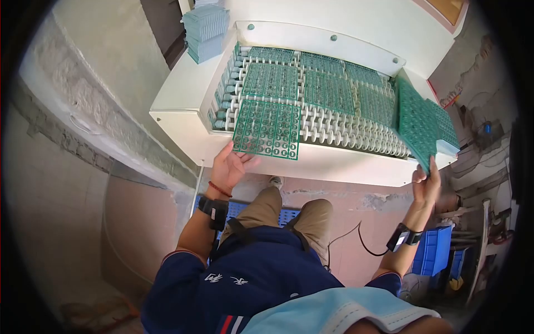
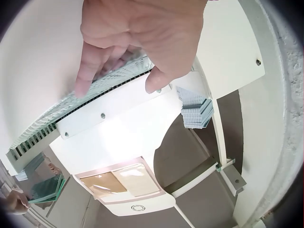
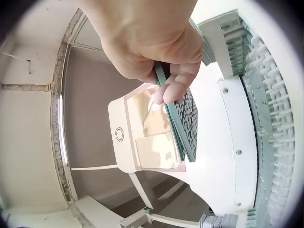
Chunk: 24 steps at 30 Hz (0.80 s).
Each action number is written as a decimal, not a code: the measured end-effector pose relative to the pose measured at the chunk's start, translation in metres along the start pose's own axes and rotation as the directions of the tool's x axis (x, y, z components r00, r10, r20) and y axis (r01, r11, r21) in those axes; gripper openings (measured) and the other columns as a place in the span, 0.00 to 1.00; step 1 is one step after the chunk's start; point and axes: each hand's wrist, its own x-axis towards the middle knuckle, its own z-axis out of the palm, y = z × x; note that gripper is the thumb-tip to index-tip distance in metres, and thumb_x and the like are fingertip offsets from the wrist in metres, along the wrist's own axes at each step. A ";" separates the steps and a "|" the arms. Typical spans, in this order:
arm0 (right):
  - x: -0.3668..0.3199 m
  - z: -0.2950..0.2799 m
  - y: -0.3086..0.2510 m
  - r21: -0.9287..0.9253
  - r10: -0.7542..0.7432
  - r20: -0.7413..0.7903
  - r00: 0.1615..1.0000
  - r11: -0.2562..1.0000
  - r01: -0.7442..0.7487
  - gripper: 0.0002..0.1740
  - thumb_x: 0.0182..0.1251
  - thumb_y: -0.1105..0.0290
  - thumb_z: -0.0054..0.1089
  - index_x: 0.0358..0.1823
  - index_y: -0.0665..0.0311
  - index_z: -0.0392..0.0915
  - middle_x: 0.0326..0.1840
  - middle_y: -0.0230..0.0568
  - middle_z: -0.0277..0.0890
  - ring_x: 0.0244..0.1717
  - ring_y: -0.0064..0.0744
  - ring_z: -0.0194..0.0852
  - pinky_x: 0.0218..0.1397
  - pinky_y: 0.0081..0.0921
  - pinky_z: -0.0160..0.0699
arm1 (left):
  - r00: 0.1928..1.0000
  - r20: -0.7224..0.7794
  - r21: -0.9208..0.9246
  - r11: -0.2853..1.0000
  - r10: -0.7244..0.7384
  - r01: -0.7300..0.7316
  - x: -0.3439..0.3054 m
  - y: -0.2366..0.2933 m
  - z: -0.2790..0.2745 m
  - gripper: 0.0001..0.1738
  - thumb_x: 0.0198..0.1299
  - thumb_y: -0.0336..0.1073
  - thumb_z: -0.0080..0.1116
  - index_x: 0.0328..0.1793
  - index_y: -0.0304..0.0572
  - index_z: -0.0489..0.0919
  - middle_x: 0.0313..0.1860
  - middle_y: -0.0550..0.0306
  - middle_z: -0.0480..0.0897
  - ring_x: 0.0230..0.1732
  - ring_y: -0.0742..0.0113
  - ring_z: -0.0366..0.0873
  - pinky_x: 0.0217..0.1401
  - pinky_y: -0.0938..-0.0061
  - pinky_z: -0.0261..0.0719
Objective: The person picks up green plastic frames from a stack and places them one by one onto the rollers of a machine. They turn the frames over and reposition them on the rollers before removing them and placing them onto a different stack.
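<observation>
A green circuit board panel [image 1: 267, 129] with rows of round patterns lies on the near rollers, its front edge reaching past the machine's rim. My left hand [image 1: 229, 170] is at that panel's front left corner, fingertips right at the edge. In the left wrist view, the left hand [image 2: 142, 38] shows its thumb spread apart from loosely bent fingers. On the right, my right hand [image 1: 427, 181] grips a small stack of green panels [image 1: 417, 119] by its lower end, holding it tilted. The right wrist view shows thumb and fingers pinching the stack [image 3: 183, 126].
More panels [image 1: 271, 80] lie in rows on the white roller conveyor [image 1: 350, 136]. Another stack of boards [image 1: 443, 125] sits on the machine's right end. A tall pile of boards [image 1: 206, 33] stands at the back left. Blue crates [image 1: 433, 250] are on the floor at right.
</observation>
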 end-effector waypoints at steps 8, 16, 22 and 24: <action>-0.055 0.100 0.125 -0.005 0.310 0.358 0.881 0.944 -0.331 0.16 0.67 0.67 0.52 0.46 0.76 0.69 0.28 0.43 0.77 0.11 0.23 0.68 0.12 0.17 0.69 | 0.979 0.078 -0.095 0.977 -0.186 0.193 -0.025 0.003 0.013 0.39 0.68 0.58 0.30 0.68 0.26 0.53 0.68 0.34 0.59 0.67 0.41 0.60 0.67 0.47 0.60; -0.099 0.116 0.189 -0.232 0.501 0.452 0.738 0.865 -0.444 0.17 0.67 0.64 0.53 0.46 0.73 0.69 0.30 0.42 0.77 0.16 0.23 0.71 0.18 0.16 0.73 | 0.996 0.053 -0.070 0.994 -0.078 0.081 -0.052 -0.002 0.023 0.27 0.67 0.45 0.38 0.65 0.30 0.62 0.60 0.46 0.72 0.60 0.53 0.71 0.62 0.54 0.69; -0.095 0.123 0.179 -0.647 0.474 0.343 0.811 0.745 -0.162 0.23 0.66 0.59 0.55 0.51 0.73 0.68 0.31 0.42 0.79 0.25 0.22 0.75 0.24 0.14 0.74 | 0.993 -0.041 -0.058 0.992 -0.110 0.108 -0.060 -0.002 0.013 0.26 0.57 0.30 0.43 0.64 0.28 0.63 0.57 0.41 0.74 0.54 0.50 0.76 0.57 0.55 0.76; -0.087 0.114 0.181 -0.654 0.475 0.318 0.821 0.736 -0.173 0.20 0.65 0.61 0.58 0.48 0.72 0.72 0.32 0.42 0.80 0.27 0.19 0.75 0.25 0.14 0.74 | 0.991 -0.066 -0.032 0.993 -0.112 0.110 -0.061 0.000 0.015 0.26 0.56 0.29 0.43 0.63 0.28 0.64 0.56 0.41 0.74 0.54 0.51 0.76 0.56 0.57 0.77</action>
